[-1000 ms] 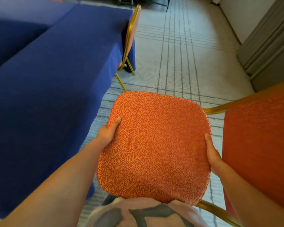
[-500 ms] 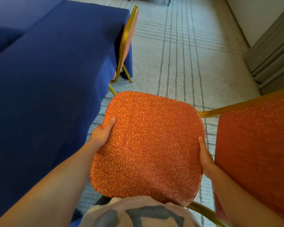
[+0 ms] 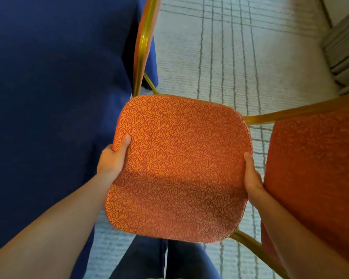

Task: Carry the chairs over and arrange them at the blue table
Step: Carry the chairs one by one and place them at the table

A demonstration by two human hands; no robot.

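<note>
1. Two chairs are in view. One chair [image 3: 220,158] is held up in front of the body, and a second chair [image 3: 144,43] is already parked at the table [image 3: 48,97], its gold-framed back seen edge-on at the far corner.
2. The held chair is gripped by its seat [image 3: 175,178]. The left hand [image 3: 112,158] is clamped on the table-side edge with the thumb pressed onto the fabric; the other fingers are tucked underneath and can't be seen.
3. The right hand [image 3: 252,176] is wrapped round the opposite edge, right next to the back [image 3: 314,168]. Its thumb is laid along the rim and the fingers are curled under, out of sight.
4. The chair is turned so the back is on the side away from the table. The seat is just beside the blue cloth, though whether it's touching can't be told. Its legs are hidden under the seat, so the gap to the carpet [image 3: 240,57] can't be judged either.
5. Step-wise, the carrying part looks pretty much done and the placing part is what's in hand.
6. Next, the chair would need to be lowered until the legs are felt on the carpet, with a gap left to the second chair. Then the seat can be slid in toward the table edge and squared up with its neighbour. The cloth could get snagged by a leg, so a slow set-down is called for.
</note>
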